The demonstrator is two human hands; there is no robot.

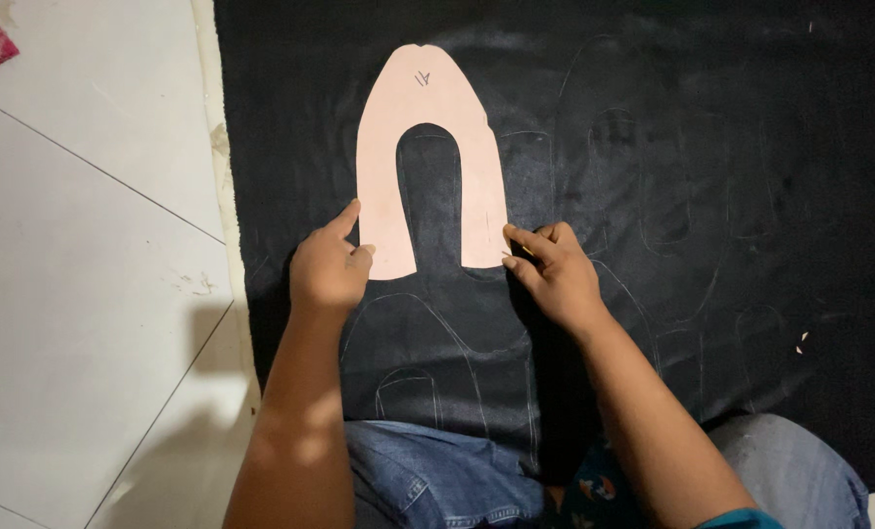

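Lying flat on black cloth: a pale pink paper pattern, horseshoe-shaped, rounded top pointing toward 12 o'clock, two legs running down toward 6 o'clock, long arched slot between them showing the dark cloth. Small pen mark near the top; edges cleanly cut, a slight notch at the crown.

Left hand pressing on the outer edge of the left leg, at about 7 o'clock of the pattern, index finger stretched up along the edge, thumb resting on the leg's foot; not gripping, only pinning.

Right hand touching the foot of the right leg at about 5 o'clock, fingers curled and pinched together; whether holding anything, cannot tell.

Faint chalk outlines of the same shape showing on the cloth at 6 o'clock and 3 o'clock. White tiled floor lying at 9 o'clock; blue jeans at the bottom.
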